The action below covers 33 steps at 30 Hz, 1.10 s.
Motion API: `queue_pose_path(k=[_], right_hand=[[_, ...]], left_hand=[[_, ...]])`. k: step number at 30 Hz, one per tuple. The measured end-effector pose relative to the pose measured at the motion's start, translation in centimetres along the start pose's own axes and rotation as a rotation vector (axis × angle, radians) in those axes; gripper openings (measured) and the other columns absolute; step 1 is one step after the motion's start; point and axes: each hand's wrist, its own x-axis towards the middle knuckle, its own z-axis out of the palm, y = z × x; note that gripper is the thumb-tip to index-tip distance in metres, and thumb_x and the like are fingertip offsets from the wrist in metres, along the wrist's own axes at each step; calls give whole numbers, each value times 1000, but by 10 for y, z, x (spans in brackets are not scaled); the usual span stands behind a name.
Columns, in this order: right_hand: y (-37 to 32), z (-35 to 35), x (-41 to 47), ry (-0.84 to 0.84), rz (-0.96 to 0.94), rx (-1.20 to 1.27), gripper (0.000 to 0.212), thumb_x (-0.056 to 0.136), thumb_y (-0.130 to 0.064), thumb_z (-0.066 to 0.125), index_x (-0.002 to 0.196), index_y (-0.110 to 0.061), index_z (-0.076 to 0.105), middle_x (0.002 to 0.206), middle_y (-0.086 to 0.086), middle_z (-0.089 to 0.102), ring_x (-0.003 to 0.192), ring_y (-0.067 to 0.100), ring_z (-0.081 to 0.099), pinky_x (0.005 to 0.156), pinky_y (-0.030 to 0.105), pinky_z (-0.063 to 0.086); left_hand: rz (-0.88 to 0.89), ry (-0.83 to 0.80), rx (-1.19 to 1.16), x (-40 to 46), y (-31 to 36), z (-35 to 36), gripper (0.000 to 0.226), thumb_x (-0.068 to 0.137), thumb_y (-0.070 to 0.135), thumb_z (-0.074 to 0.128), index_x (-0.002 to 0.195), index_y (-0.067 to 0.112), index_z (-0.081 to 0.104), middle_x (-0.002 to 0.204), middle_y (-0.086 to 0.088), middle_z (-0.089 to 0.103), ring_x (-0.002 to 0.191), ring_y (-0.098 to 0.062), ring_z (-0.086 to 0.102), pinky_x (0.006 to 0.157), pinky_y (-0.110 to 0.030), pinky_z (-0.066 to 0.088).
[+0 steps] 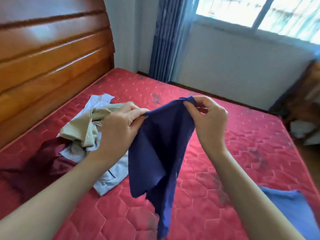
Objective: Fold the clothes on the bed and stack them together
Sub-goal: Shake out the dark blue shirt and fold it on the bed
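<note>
The dark blue cloth [159, 146] hangs in the air over the middle of the bed [225, 153]. The left hand [119, 129] and right hand [209, 118] each pinch its top edge. To fold it well, pull the edge straight and lay it flat. The unfolded pile [83, 129] waits near the headboard.

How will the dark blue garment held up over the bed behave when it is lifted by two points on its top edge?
Probably floppy: the dark blue garment sags in folds below the left hand and right hand. Likely light, since each grip is only a fingertip pinch. It should crumple, not hold shape, if lowered onto the red mattress.
</note>
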Motion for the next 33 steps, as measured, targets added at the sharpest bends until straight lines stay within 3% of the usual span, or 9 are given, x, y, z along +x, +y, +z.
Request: queue_pose_path(k=[4,7,10,13,17,22,28,30,33], right_hand=[[53,-63,-47,-67,-37,-77,11,80,-14,74,85,-23,72,80,-8,69,72,9,65,73,28,52],[108,-98,-115,-128,-145,-255,10,82,-22,72,84,-12,72,79,-1,69,70,15,62,69,26,49],[165,-119,-209,-321,-124,-401,13,84,-25,71,86,-13,72,83,-2,69,75,15,64,64,27,50],[215,-131,-303,-590,103,-503,20,78,-23,79,93,-11,73,96,0,71,87,22,69,63,32,56],[258,-140,-387,-751,451,-507,37,82,-22,75,115,-6,68,119,8,65,112,26,61,83,42,55],[289,-128,-415,-698,621,-535,47,89,-27,67,131,-10,58,132,5,56,125,21,50,97,32,44],[329,-107,-404,-483,770,-564,48,92,-26,63,134,-4,52,132,9,55,124,26,49,103,32,38],[338,-102,-403,-421,836,-570,50,93,-30,61,136,-5,50,133,7,54,124,24,48,102,31,38],[349,-96,-402,-384,864,-567,51,93,-30,62,136,-4,49,132,8,54,123,25,48,101,32,38]], left_hand=[[-3,-127,-67,-60,34,52,23,88,21,60,102,12,76,86,-2,68,76,-20,64,69,-35,48],[32,-274,-6,-132,39,94,28,90,26,55,103,12,76,90,-1,71,78,-23,67,67,-36,51],[56,-483,102,-217,29,134,23,89,20,57,98,12,77,89,-3,72,76,-25,70,57,-36,56],[6,-722,147,-297,18,162,18,79,5,75,96,5,76,92,-11,71,82,-31,69,62,-40,58],[15,-952,197,-363,12,188,39,66,3,85,102,-3,72,102,-20,69,93,-37,68,79,-47,56],[49,-1039,149,-374,19,236,41,68,7,84,105,-3,71,108,-22,68,97,-37,67,81,-47,55],[212,-1036,74,-359,14,317,41,75,8,78,112,-5,67,116,-25,64,107,-40,63,88,-50,52],[281,-1059,94,-351,12,345,43,82,12,71,122,-2,62,128,-24,58,120,-40,55,99,-52,44],[337,-1111,171,-335,8,385,51,96,23,53,143,8,43,152,-17,35,142,-32,30,114,-49,20]])
